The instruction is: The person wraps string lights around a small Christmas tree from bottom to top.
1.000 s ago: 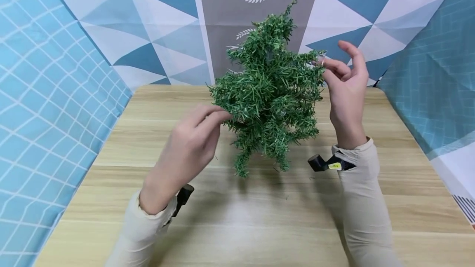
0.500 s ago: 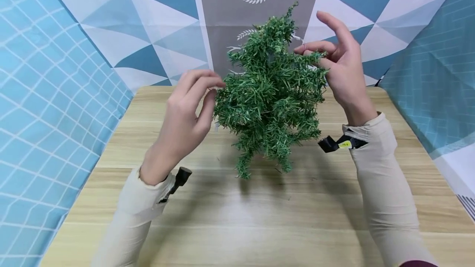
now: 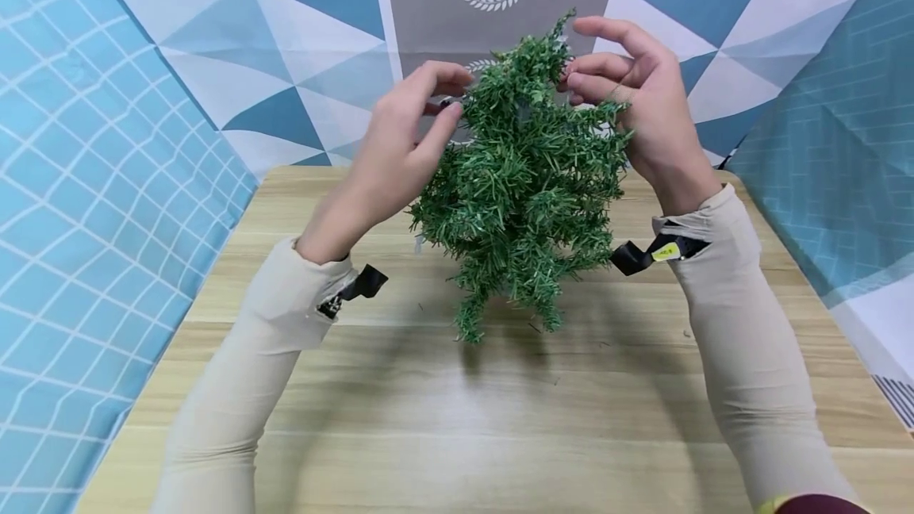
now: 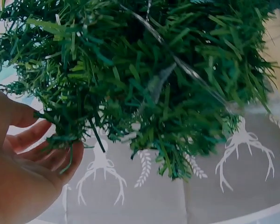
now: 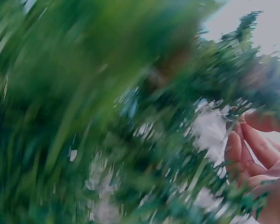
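A small artificial Christmas tree [image 3: 514, 181] stands on the table, its tip leaning right. In the left wrist view, a thin clear wire [image 4: 191, 72] crosses the green branches. My left hand [image 3: 400, 141] is at the tree's upper left, thumb and fingers apart and loosely bent around a branch tip. At the upper right, my right hand [image 3: 635, 101] has its fingers behind the foliage near the top. The right wrist view is blurred, but thumb and fingertips [image 5: 242, 140] meet there in a pinch, seemingly on the wire; branches partly cover them.
The wooden table [image 3: 457, 435] carries a few fallen needle bits. Behind the tree hangs a patterned cloth [image 3: 307, 46] with grey and blue areas. Blue tiled cloth [image 3: 86, 220] borders the left side, another blue cloth [image 3: 821, 157] the right.
My left hand has risen from the tree's lower left side to near its top. My right hand has shifted up and left, from an outer right branch to behind the top. The tree stays put.
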`<state>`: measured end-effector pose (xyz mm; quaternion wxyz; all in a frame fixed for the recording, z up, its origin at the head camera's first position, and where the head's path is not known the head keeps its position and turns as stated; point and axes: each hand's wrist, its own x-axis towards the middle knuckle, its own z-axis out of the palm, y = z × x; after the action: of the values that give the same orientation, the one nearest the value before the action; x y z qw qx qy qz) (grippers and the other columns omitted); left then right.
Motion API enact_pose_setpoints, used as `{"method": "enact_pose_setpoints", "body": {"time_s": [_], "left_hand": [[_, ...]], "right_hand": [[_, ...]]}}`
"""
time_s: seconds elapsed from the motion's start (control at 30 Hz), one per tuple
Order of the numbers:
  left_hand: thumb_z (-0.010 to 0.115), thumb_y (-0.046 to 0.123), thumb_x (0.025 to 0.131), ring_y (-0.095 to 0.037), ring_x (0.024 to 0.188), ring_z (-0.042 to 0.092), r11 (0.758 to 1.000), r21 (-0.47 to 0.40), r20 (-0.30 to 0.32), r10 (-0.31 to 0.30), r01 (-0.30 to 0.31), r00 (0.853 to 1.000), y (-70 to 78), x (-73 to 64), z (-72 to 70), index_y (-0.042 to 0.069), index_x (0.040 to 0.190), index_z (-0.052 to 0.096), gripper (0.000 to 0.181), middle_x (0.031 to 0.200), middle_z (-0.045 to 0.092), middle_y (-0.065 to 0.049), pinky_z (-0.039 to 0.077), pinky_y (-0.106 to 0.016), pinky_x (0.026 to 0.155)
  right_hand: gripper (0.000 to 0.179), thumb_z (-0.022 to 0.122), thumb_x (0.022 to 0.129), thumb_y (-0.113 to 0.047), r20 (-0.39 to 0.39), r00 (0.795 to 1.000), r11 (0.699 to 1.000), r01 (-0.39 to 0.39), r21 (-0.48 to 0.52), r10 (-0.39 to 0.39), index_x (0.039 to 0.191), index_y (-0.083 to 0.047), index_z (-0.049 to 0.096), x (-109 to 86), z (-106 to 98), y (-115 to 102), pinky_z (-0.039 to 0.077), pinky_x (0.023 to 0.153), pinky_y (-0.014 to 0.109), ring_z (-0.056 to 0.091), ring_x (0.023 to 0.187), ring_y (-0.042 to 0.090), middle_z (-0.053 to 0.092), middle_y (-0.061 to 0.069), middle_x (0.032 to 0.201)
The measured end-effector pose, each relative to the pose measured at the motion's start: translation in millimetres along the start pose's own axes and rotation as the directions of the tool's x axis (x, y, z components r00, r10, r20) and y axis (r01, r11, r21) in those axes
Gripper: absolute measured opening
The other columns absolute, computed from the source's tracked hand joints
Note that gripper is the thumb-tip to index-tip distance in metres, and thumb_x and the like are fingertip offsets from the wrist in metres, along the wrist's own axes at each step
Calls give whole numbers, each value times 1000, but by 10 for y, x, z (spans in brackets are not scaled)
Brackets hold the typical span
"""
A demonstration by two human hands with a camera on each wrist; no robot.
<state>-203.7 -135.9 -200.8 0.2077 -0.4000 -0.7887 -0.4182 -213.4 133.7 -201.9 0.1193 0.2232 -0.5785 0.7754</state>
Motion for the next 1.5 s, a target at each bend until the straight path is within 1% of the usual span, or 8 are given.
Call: {"method": "enact_pose_setpoints", "body": {"time_s": [0.1, 0.2, 0.53, 0.83, 1.0, 1.1, 1.33, 1.5], "left_hand": [[50, 6, 102, -10, 122, 55, 1000, -19, 42, -24, 24, 999, 11, 7, 28, -2, 130, 54, 29, 132, 59, -9, 43, -22, 104], [51, 7, 102, -10, 124, 53, 1000, 5, 54, -17, 17, 998, 16, -2, 45, -2, 131, 54, 30, 133, 59, -10, 40, -22, 106], [52, 8, 102, -9, 126, 53, 1000, 7, 52, -24, 23, 998, 42, -9, 26, -1, 131, 53, 30, 134, 58, -9, 41, -22, 106], [57, 5, 98, -13, 118, 55, 995, 87, -41, 61, -57, 997, 209, -20, -33, -1, 125, 57, 28, 124, 63, -9, 42, -27, 102], [57, 5, 96, -22, 101, 58, 961, 112, -103, 265, -253, 959, 395, -100, 10, -5, 108, 62, 17, 105, 64, -14, 45, -33, 92], [62, 14, 96, -23, 96, 56, 933, 133, -88, 346, -334, 934, 504, -144, 48, -4, 103, 64, 19, 99, 65, -13, 42, -35, 88], [67, 18, 96, -19, 93, 58, 929, 228, -22, 305, -292, 952, 598, -158, 113, 4, 100, 72, 16, 96, 70, -4, 36, -38, 83], [66, 8, 96, -14, 84, 63, 974, 45, -65, 224, -222, 972, 536, -146, 78, 0, 97, 73, 11, 90, 72, -6, 48, -32, 83]], "right_hand": [[47, 69, 83, 16, -30, 999, 982, -13, 190, 19, 128, 6, 58, -12, 13, -34, 47, 50, 24, 65, 69, 27, 71, 22, 89], [41, 62, 83, 21, -53, 999, 945, 30, 327, -13, 123, 14, 55, -58, 24, -72, 52, 62, 31, 65, 71, 30, 69, 26, 85], [19, 63, 81, 24, 29, 958, 922, 266, 282, -285, 99, 25, 56, -233, 200, -219, 53, 71, 35, 68, 76, 35, 68, 30, 82], [12, 58, 83, 27, 219, 954, 953, 145, 265, -207, 95, 26, 59, -325, 199, -299, 55, 74, 36, 69, 76, 33, 69, 29, 84], [11, 60, 84, 24, 353, 927, 991, 109, 73, -127, 95, 25, 61, -398, 145, -343, 57, 75, 34, 69, 77, 30, 70, 26, 86], [9, 63, 86, 19, 397, 912, 982, 158, -107, -103, 95, 21, 64, -419, 171, -363, 55, 73, 32, 69, 76, 28, 70, 24, 85], [13, 69, 86, 12, 411, 901, 937, 252, -241, -136, 96, 12, 61, -411, 278, -378, 56, 75, 32, 71, 82, 30, 72, 24, 86], [22, 67, 88, 11, 438, 887, 892, 310, -329, -147, 109, 8, 61, -437, 298, -389, 55, 81, 32, 72, 87, 33, 73, 22, 91]]}}
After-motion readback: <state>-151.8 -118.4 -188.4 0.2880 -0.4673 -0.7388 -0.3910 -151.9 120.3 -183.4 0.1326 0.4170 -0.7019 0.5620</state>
